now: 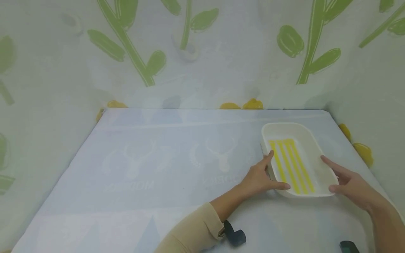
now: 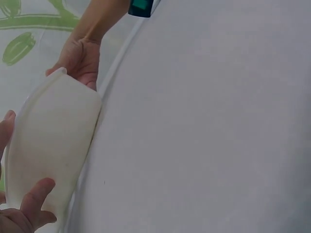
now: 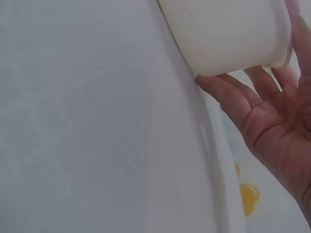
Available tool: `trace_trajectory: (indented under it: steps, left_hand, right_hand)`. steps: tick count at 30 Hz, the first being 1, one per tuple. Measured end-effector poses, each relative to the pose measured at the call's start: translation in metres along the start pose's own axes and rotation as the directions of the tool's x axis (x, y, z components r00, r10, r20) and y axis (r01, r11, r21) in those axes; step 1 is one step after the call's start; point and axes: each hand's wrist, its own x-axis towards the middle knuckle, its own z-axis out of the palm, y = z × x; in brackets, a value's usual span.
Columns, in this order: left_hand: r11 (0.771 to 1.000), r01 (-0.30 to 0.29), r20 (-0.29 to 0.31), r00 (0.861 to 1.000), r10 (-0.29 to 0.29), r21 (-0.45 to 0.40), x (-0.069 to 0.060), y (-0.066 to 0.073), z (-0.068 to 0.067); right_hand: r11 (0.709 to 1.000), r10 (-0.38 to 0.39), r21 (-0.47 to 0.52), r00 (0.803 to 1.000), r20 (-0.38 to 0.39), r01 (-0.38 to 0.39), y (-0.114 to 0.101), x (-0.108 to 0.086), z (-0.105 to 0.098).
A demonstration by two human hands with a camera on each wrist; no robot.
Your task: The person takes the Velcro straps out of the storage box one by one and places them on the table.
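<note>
A cream-white rectangular tray point(image 1: 316, 149) with rounded corners and raised walls is at the right of the table. Several parallel yellow stripes point(image 1: 281, 165) run along its floor; whether they are printed or loose strips I cannot tell. My left hand point(image 1: 257, 179) holds the tray's left side, thumb at the near rim and fingers along the wall. On the opposite side my right hand point(image 1: 354, 186) grips the near right corner between thumb and fingers. The left wrist view shows the tray's outer wall point(image 2: 53, 131); in the right wrist view, fingers reach under the tray's edge point(image 3: 233, 39).
A pale cloth with faint deer prints covers the table point(image 1: 142, 196). Behind and beside it hangs white fabric point(image 1: 237, 52) with green leaves and yellow shapes. Dark devices are at both wrists, one point(image 1: 235, 236) by the left sleeve.
</note>
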Motion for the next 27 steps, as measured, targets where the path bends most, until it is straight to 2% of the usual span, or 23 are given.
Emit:
trace_trajectory:
  steps: [7, 13, 17, 23, 25, 27]
  left_hand:
    - [1.000, -0.001, -0.018, 1.000, 0.000, -0.028, -0.004, -0.006, -0.008]
    - [0.999, -0.035, -0.021, 0.999, 0.035, -0.008, -0.005, -0.008, -0.016]
    - [0.999, -0.038, -0.018, 0.999, 0.038, -0.022, -0.006, -0.009, -0.020]
    - [0.999, -0.021, -0.015, 1.000, 0.021, -0.035, -0.010, -0.014, -0.027]
    - [0.999, -0.012, -0.017, 1.000, 0.011, -0.036, -0.011, -0.015, -0.029]
    - [0.999, -0.001, -0.019, 1.000, 0.000, -0.036, -0.014, -0.016, -0.032]
  right_hand:
    - [0.996, -0.071, 0.064, 0.997, 0.015, 0.069, -0.008, 0.007, 0.009]
    - [0.994, -0.074, 0.084, 0.997, 0.019, 0.072, -0.012, 0.012, 0.012]
    - [0.989, -0.094, 0.112, 0.996, 0.003, 0.093, -0.012, 0.015, 0.015]
    - [0.997, -0.024, 0.070, 1.000, 0.002, 0.024, -0.017, 0.018, 0.021]
    - [0.997, -0.002, 0.073, 1.000, 0.012, 0.001, -0.019, 0.018, 0.023]
    - [0.994, -0.015, 0.108, 1.000, 0.024, 0.013, -0.021, 0.020, 0.026]
